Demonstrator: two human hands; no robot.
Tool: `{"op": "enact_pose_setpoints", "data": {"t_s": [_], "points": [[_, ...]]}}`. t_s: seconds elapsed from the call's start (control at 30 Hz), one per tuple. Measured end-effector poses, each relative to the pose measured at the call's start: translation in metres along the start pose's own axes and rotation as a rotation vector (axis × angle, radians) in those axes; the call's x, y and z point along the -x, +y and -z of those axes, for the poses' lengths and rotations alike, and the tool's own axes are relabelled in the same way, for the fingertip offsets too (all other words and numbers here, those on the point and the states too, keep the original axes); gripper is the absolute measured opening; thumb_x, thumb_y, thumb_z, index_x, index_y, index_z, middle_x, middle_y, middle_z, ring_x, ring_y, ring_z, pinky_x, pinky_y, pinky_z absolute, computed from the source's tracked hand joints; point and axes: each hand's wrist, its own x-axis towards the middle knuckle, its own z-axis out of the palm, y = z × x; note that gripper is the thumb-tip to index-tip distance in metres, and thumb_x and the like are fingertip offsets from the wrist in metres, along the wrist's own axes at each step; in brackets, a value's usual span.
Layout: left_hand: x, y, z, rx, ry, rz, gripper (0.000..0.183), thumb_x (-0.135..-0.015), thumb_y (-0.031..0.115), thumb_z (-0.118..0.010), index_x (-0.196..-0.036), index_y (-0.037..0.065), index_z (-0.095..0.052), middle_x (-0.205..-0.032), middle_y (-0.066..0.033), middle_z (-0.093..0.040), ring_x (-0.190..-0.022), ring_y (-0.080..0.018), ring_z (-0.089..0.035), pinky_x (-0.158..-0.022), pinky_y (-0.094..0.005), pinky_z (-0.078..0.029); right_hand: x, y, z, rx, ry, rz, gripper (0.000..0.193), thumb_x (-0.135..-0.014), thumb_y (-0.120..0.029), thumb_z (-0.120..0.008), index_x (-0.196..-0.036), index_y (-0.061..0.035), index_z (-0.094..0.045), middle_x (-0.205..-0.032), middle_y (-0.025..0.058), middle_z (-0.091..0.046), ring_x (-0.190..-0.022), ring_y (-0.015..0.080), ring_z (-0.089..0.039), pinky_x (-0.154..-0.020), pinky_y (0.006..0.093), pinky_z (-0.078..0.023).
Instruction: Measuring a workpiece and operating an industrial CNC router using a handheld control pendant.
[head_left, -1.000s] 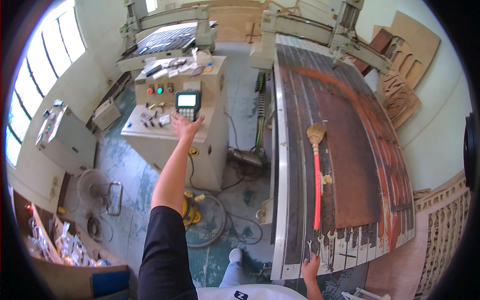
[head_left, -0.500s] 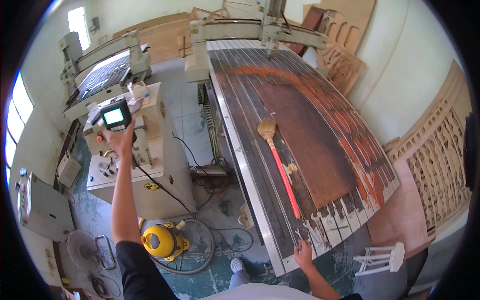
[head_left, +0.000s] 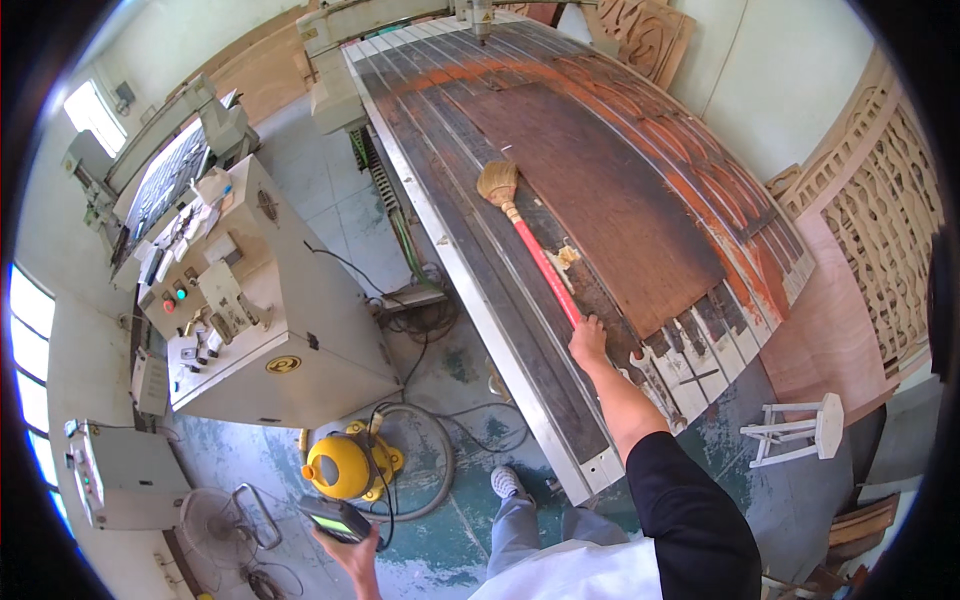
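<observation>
My left hand (head_left: 352, 556) holds a dark handheld controller (head_left: 337, 520) with a lit greenish screen, low over the floor beside the yellow vacuum cleaner. A cable runs up from the controller. My right hand (head_left: 590, 345) is closed at the lower end of the red handle of a brush (head_left: 545, 268), partly covering that end. The brush lies slantwise on the slotted machine bed (head_left: 455, 235), its straw bristles pointing away from me. Right of it, a large reddish-brown wooden panel (head_left: 600, 200) lies on the bed. Metal wrenches (head_left: 652, 388) lie near the bed's front edge, partly hidden by my right arm.
The control cabinet (head_left: 290, 340) stands to the left, with small items on top. On the floor are the yellow vacuum cleaner (head_left: 345, 465) with its hose, a fan (head_left: 215, 530) and a white stool (head_left: 800, 430). Carved wooden panels (head_left: 880, 190) lean at the right.
My left hand has brought the controller down from above the cabinet to low near the vacuum. My right hand has moved from the wrenches to the brush handle. The view has shifted.
</observation>
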Motion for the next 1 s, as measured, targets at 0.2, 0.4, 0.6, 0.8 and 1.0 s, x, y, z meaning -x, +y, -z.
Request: {"op": "enact_pose_setpoints", "data": {"t_s": [0.2,0.4,0.6,0.8,1.0], "points": [[0.068,-0.008,-0.001,-0.026,0.141,0.080,0.092,-0.045,0.009,-0.083,-0.125,-0.003,-0.037,-0.109,-0.0128,-0.049,-0.098,-0.0232,-0.050,-0.091,-0.0337,-0.042,0.041,-0.017,0.012,-0.150,-0.004,0.164,0.023,-0.077,-0.007,-0.062,-0.096,0.0054,-0.060,-0.098,0.0243,-0.058,-0.098,0.0392,-0.057,-0.086,0.0444,-0.049],[0.096,0.071,-0.066,0.035,0.172,-0.114,0.092,-0.047,0.011,-0.086,-0.124,-0.004,-0.037,-0.111,-0.0134,-0.049,-0.100,-0.0243,-0.051,-0.091,-0.0339,-0.043,0.117,0.023,0.026,-0.091,-0.187,0.212,0.040,-0.076,-0.010,-0.064,-0.109,0.0090,-0.052,-0.112,0.0275,-0.050,-0.103,0.0429,-0.053,-0.087,0.0486,-0.047],[0.155,0.203,-0.148,0.132,0.141,-0.086,0.091,-0.050,0.014,-0.090,-0.121,-0.004,-0.036,-0.113,-0.0145,-0.051,-0.102,-0.0245,-0.053,-0.091,-0.0353,-0.045,0.230,-0.017,0.181,-1.083,-0.780,0.868,0.075,-0.078,-0.014,-0.074,-0.139,0.0006,-0.033,-0.127,0.0193,-0.050,-0.113,0.0303,-0.055,-0.094,0.0391,-0.046],[0.199,0.220,-0.180,0.002,0.006,-0.221,0.073,-0.076,0.018,-0.078,-0.128,-0.007,-0.034,-0.105,-0.0202,-0.058,-0.095,-0.0288,-0.059,-0.086,-0.0363,-0.046,0.257,-0.011,0.201,-1.281,-0.550,0.825,0.060,-0.083,-0.010,-0.069,-0.132,0.0003,-0.034,-0.121,0.0198,-0.053,-0.109,0.0284,-0.056,-0.093,0.0379,-0.044],[0.219,0.180,-0.146,0.499,-0.263,-0.077,0.037,-0.087,0.009,-0.067,-0.118,-0.001,-0.048,-0.100,-0.0078,-0.062,-0.092,-0.0134,-0.057,-0.082,-0.0281,-0.047,0.261,0.014,0.233,-1.213,-0.737,0.885,0.053,-0.087,-0.010,-0.066,-0.131,-0.0012,-0.039,-0.115,0.0133,-0.058,-0.103,0.0189,-0.059,-0.084,0.0335,-0.050]]}}
